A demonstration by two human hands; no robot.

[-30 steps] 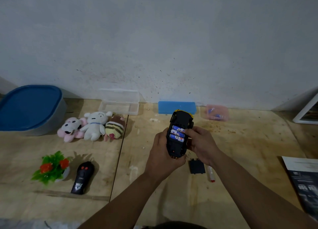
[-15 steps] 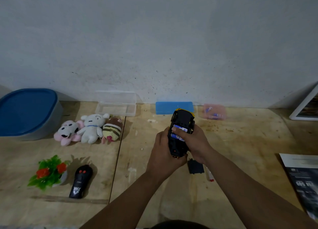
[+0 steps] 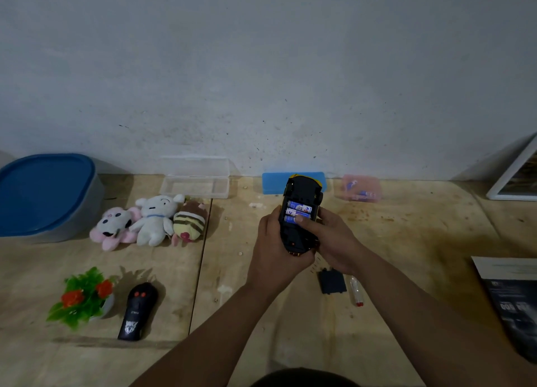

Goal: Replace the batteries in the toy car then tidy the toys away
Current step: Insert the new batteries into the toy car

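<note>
Toy car (image 3: 300,235): black underside, yellow edge at 12 o'clock. Batteries (image 3: 299,211) blue & white. Plush at 9 o'clock: pink-white one (image 3: 112,226), white one (image 3: 155,219) w/ blue collar, brown-yellow striped one (image 3: 189,223). Remote (image 3: 138,311) black, 2 red buttons. Tub lid (image 3: 43,192) blue. Plant (image 3: 82,296) green, red blooms.

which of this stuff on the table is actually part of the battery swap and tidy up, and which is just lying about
Part of the job:
toy car
batteries
battery cover
screwdriver
remote control
plush toys
pink battery case
blue-lidded tub

Just lying about:
potted plastic plant
clear case
blue case
booklet
picture frame
</note>
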